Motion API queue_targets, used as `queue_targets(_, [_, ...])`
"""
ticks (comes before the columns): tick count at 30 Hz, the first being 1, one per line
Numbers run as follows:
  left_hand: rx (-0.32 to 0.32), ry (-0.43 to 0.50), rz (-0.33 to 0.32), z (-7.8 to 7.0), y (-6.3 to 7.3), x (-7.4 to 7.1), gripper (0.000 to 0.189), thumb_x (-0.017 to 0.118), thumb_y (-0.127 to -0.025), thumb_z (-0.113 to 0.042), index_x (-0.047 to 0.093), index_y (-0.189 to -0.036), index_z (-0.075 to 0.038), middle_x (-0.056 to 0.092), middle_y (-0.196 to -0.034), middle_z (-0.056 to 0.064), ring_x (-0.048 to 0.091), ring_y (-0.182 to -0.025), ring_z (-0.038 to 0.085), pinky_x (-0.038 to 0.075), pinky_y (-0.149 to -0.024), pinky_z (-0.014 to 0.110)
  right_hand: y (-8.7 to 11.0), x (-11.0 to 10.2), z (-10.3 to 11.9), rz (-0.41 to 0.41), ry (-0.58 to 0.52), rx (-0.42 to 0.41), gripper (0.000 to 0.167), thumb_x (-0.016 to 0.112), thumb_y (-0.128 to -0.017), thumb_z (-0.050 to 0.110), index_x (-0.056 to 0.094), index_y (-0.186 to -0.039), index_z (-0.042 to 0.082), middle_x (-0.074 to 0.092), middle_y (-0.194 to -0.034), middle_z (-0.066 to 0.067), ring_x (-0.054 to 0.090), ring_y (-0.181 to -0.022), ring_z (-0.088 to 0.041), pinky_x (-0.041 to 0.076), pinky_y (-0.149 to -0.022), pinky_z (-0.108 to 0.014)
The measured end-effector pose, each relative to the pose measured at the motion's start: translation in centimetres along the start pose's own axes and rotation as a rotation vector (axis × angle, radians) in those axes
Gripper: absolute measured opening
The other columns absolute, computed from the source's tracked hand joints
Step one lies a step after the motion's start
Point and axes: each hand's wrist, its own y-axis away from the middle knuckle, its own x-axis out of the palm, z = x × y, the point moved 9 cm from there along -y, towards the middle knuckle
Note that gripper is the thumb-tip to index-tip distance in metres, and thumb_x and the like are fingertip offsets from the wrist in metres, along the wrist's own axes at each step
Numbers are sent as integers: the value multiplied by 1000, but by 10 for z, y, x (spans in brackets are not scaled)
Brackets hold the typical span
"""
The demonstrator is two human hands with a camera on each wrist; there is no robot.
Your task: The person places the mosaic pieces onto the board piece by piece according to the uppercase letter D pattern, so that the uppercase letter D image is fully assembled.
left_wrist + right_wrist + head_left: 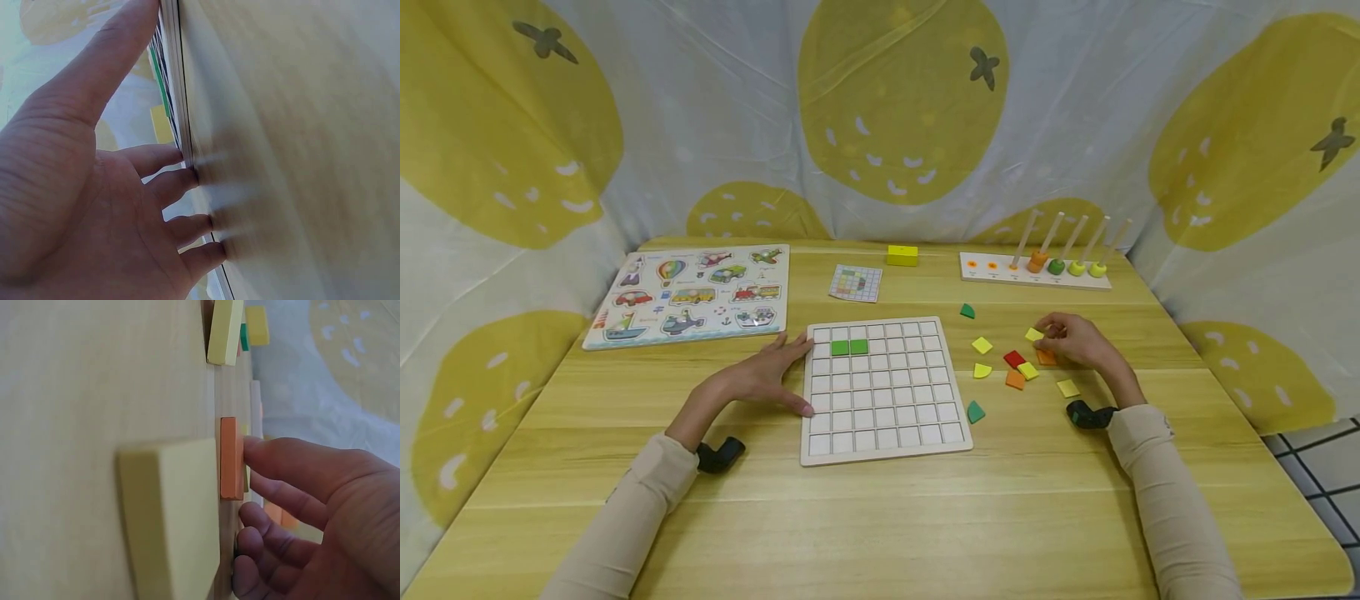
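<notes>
while the left edge of the white grid board [887, 400] is touched by the spread thumb and fingers of the left hand [760, 375], a yellow tile [1033, 334] appears to be pinched between the thumb and forefinger of the right hand [1078, 343], whose other fingers are curled in. the yellow tile is held over the right side of the table [1037, 508], just beyond an orange tile [1046, 357] that is partly covered by that hand. from the right hand, the white grid board is found to the left and slightly closer to the person, with a red tile [1014, 359] and a yellow quarter-round piece [982, 371] set between. no clear long axis is shown by the yellow tile; the board is nearly square. two green square tiles [840, 347] are seated side by side near the board's far left corner.
</notes>
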Motion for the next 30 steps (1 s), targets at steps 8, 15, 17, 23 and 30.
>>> queue_targets(8, [0, -7, -2, -1, 0, -1, 112, 79, -72, -51, 18, -153, -2, 7, -159, 21, -5, -143, 48, 10, -109, 67, 0, -2, 1, -13, 0, -10, 32, 66, -91, 20, 61, -111, -5, 59, -93, -14, 51, -80, -21, 42, -66, -29])
queue_targets(15, [-2, -3, -1, -1, 1, -1, 112, 79, -72, -51, 18, -153, -2, 7, -159, 21, -5, -143, 48, 10, -109, 67, -2, -1, -4, 0, -29, -18, 32, 63, -94, 17, 58, -117, -4, 62, -96, -17, 55, -80, -21, 45, -66, -28])
queue_targets(17, [-3, -2, 0, -1, 1, 0, 112, 79, -72, -51, 18, -153, -2, 6, -159, 21, -6, -143, 48, 10, -109, 67, -3, -1, -4, 4, -41, -14, 32, 61, -95, 17, 57, -120, -3, 64, -97, -19, 57, -79, -20, 46, -66, -27])
queue_targets(23, [2, -2, 3, -1, 0, 1, 112, 79, -73, -51, 17, -153, -2, 6, -159, 21, -6, -143, 48, 10, -109, 67, -1, -4, 2, -2, -110, -15, 34, 59, -96, 14, 54, -124, -4, 68, -100, -22, 64, -79, -16, 49, -67, -24])
queue_targets(30, [2, 4, 3, -1, 0, 0, 112, 80, -73, -50, 18, -153, -2, 6, -159, 21, -6, -143, 48, 9, -109, 66, -3, -4, 19, -23, -172, -82, 33, 60, -95, 13, 53, -124, 0, 65, -97, -22, 62, -79, -22, 51, -68, -25])
